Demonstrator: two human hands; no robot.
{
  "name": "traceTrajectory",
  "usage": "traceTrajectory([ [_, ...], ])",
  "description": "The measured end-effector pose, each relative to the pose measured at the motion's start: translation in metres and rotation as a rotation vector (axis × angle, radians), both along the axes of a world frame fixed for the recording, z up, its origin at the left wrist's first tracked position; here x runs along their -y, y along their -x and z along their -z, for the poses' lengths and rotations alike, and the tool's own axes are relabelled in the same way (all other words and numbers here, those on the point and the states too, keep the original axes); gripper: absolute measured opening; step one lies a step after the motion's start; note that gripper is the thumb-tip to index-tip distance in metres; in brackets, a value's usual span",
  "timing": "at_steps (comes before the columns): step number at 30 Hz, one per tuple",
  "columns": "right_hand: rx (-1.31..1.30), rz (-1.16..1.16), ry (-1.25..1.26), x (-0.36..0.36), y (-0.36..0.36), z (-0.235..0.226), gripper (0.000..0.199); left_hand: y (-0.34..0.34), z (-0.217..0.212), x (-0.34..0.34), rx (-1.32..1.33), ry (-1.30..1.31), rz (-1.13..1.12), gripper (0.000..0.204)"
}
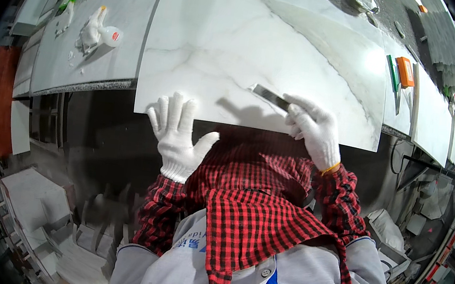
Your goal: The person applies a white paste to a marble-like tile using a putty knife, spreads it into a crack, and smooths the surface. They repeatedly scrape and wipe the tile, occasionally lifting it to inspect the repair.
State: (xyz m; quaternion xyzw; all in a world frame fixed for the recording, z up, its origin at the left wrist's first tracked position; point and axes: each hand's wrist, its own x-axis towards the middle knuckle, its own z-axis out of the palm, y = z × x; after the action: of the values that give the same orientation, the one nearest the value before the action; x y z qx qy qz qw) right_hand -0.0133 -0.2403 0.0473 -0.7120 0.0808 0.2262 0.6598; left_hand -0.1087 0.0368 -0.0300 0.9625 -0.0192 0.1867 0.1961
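Workshop bench (76,81) carries a white marble slab (238,52) overhanging its front edge. Left hand (178,133), gloved, lies open and flat on slab's near edge, prob. to steady it. Right hand (315,129) is closed on a thin metal blade (270,97), held low-angle w/ tip on slab surface, likely for scraping.

Slab (221,56) lies on bench (92,83); bottle (98,32) to its left, orange block (405,72) to its right.

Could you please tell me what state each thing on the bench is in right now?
Marble slab: flat on the bench, near edge overhanging.
Left hand: gloved, open, fingers spread at the slab's near edge.
Right hand: gloved, shut on scraper.
Scraper: blade lying low against the slab.
White bottle: lying on its side.
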Motion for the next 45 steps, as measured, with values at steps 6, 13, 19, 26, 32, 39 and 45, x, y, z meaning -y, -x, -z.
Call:
traceTrajectory([
  [6, 0.649, -0.196, 0.346, -0.024, 0.026, 0.023, 0.032, 0.002, -0.004, 0.013, -0.056, -0.003, 0.020, 0.084],
  [13, 0.764, 0.062, 0.478, 0.023, 0.000, 0.038, 0.035, 0.003, -0.002, 0.007, -0.038, -0.043, 0.061, 0.089],
  [19, 0.582, 0.314, 0.373, 0.054, -0.034, 0.058, 0.027, -0.040, -0.036, -0.002, -0.221, -0.092, 0.286, 0.088],
  [26, 0.632, 0.297, 0.368, 0.059, -0.035, 0.067, 0.026, -0.057, -0.056, -0.014, -0.332, -0.124, 0.439, 0.068],
  [32, 0.607, 0.319, 0.371, 0.056, -0.035, 0.064, 0.026, -0.036, -0.038, -0.027, -0.198, -0.136, 0.343, 0.090],
  [39, 0.631, 0.290, 0.346, 0.058, -0.034, 0.066, 0.026, -0.024, -0.030, 0.009, -0.276, -0.257, 0.350, 0.105],
  [45, 0.578, 0.263, 0.385, 0.059, -0.033, 0.061, 0.026, -0.017, -0.014, 0.023, -0.158, -0.192, 0.165, 0.114],
])
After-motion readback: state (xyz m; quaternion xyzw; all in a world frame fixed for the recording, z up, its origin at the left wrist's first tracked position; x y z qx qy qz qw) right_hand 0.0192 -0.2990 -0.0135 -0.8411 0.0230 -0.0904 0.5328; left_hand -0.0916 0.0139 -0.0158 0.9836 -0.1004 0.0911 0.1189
